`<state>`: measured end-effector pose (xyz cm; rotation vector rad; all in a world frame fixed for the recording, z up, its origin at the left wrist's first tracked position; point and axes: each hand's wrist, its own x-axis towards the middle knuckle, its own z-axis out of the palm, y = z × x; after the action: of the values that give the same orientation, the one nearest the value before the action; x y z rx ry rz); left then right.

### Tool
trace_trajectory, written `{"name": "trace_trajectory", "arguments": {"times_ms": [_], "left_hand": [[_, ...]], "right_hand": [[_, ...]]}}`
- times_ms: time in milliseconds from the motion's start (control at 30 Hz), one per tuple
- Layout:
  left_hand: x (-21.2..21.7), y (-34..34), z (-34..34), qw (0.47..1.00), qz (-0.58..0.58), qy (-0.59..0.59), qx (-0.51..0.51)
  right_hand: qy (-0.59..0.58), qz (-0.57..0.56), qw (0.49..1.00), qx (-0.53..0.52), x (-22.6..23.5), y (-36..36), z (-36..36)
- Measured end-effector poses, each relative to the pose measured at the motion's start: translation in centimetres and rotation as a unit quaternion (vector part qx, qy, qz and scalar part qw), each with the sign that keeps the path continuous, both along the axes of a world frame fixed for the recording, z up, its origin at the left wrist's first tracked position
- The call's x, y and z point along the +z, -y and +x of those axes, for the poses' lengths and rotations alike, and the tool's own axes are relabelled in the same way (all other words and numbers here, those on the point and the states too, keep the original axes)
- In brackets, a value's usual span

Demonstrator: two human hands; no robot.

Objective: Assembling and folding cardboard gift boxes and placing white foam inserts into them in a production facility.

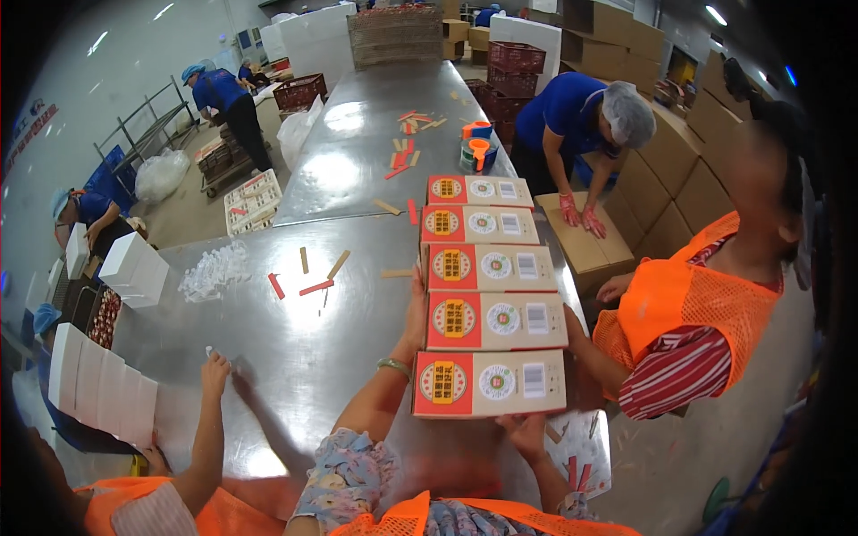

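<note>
Several red and tan cardboard boxes (pixel 445 397) stand in a row running away from me along the metal table's right side. Round printed emblems and white label patches mark their upturned faces. My left hand (pixel 417 299) lies flat along the row's left side, its fingers stretched away from me and partly hidden by the boxes. A bracelet circles that wrist. At the near edge of the closest box, my right hand (pixel 525 435) rests with fingers apart, their tips partly hidden by the box. A co-worker's forearm (pixel 590 347) in a striped sleeve reaches the row's right side.
Red and tan strips (pixel 316 287) and a pile of small white pieces (pixel 214 271) lie on the metal table (pixel 268 348). Tape dispensers (pixel 478 154) stand beyond the boxes. White foam boxes (pixel 103 384) stack at left. Co-workers flank me; one presses a carton (pixel 585 246).
</note>
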<state>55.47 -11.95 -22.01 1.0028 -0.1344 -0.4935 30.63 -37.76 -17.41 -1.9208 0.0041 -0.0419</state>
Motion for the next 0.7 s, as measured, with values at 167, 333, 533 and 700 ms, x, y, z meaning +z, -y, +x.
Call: {"name": "trace_trajectory", "arguments": {"times_ms": [167,333,533,700], "left_hand": [[0.0,0.0,2.8,0.997,0.036,0.056,0.033],[-1.5,0.1,3.0,0.986,0.081,0.096,0.112],[-2.3,-2.7,-1.1,0.973,0.122,0.124,0.154],[5.1,-1.1,-12.2,0.803,0.265,0.133,0.517]], "right_hand": [[-0.026,0.070,0.996,0.042,-3.2,-0.3,4.3],[-0.001,0.131,0.991,-0.021,-3.0,-1.6,5.1],[0.121,-0.069,0.990,0.004,-5.4,-1.3,5.7],[0.107,-0.041,0.993,-0.029,-8.0,-0.7,4.7]]}}
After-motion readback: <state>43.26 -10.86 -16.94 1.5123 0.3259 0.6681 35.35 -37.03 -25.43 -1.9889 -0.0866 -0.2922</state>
